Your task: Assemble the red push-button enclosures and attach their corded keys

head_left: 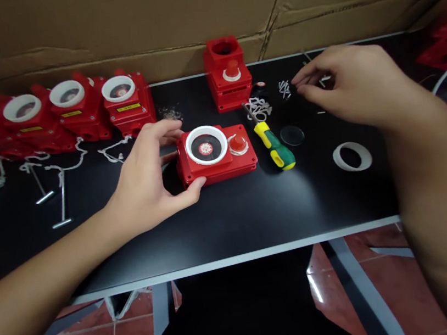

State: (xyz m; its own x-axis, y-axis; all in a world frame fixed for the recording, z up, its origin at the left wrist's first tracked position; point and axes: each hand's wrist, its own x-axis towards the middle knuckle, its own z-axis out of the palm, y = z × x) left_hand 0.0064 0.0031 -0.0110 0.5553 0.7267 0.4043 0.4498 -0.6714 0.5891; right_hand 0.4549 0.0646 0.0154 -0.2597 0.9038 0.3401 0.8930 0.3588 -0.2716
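Observation:
My left hand [142,179] grips the left end of a red alarm box [220,172], thumb at the front and fingers behind. The box lies flat and has a white ring [226,148] around a dark round window, and a red dome lamp [238,142]. To its right, my right hand [355,82] hovers above the table with fingers and thumb closed together; whatever they pinch, if anything, is too small to make out. Small pale screws or pins [284,89] lie just left of its fingertips. A yellow-and-green screwdriver [274,146] rests between the box and a clear disc [292,135].
Several red boxes with white rings [118,88] stand at the left, with cords and metal T-shaped hammers [62,198]. Behind the held box stands another red box [231,91] with an open round hole. A loose white ring [352,156] lies at right. Cardboard [144,18] backs the table.

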